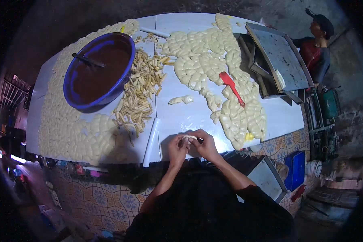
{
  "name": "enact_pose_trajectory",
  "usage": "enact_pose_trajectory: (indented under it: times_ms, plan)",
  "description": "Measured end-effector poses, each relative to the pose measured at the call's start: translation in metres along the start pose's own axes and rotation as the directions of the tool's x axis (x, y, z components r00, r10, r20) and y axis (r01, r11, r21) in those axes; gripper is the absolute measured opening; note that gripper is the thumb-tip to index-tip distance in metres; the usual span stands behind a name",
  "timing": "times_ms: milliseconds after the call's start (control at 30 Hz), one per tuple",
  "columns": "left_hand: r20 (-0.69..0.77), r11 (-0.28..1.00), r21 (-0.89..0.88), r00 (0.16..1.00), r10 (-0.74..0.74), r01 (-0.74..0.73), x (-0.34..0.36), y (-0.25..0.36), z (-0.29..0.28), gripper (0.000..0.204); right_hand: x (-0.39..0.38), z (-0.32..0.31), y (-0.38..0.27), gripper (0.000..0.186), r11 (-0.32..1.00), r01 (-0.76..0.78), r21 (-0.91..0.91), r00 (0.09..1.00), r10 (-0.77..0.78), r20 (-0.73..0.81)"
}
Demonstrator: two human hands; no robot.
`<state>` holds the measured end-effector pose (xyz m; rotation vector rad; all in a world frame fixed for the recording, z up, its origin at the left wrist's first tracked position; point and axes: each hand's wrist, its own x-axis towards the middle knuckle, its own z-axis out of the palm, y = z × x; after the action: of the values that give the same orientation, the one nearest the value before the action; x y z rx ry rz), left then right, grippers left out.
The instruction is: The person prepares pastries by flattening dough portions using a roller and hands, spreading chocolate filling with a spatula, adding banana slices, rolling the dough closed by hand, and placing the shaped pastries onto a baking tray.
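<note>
At the table's near edge, my left hand (177, 148) and my right hand (206, 145) meet around a small piece of pale dough (190, 137), fingers closed on it from both sides. A short strip of dough (181, 99) lies by itself a little beyond them. To the right spreads a large patch of dough pieces (242, 119), packed side by side, with a red-handled tool (232, 88) resting on top. Left of my hands lies a smooth white rod (151, 142). Behind it is a heap of sliced pieces, apparently banana (139, 90).
A blue basin (72, 101) of brown mixture, a dark handle in it, stands at the left among more dough pieces (70, 135). Metal trays (280, 56) are stacked at the far right, near another person (316, 48). Another tray (266, 179) sits below the table edge.
</note>
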<state>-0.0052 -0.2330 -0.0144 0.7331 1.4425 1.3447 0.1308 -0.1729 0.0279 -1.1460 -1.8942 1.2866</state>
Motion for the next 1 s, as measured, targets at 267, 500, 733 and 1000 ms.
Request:
enact_pose_trajectory:
  times_ms: [267, 500, 733, 1000]
  plan:
    - [-0.263, 0.52, 0.854, 0.865, 0.429, 0.001, 0.002, -0.008, -0.004, 0.043, -0.008, -0.014, 0.012, 0.05, 0.906, -0.4, 0.14, 0.916, 0.389, 0.096]
    - [0.581, 0.206, 0.757, 0.783, 0.222, -0.62, -0.012, 0.007, -0.012, 0.086, -0.017, -0.013, 0.053, 0.06, 0.488, 0.518, -0.703, 0.853, -0.238, 0.464]
    - [0.427, 0.162, 0.875, 0.886, 0.183, -0.455, -0.018, 0.018, -0.012, 0.099, -0.019, -0.026, 0.065, 0.058, 0.47, 0.51, -0.721, 0.859, -0.241, 0.451]
    - [-0.05, 0.35, 0.936, 0.962, 0.267, -0.048, -0.028, 0.015, -0.085, 0.042, -0.013, -0.045, 0.034, 0.061, 0.817, 0.378, -0.436, 0.918, -0.268, 0.292]
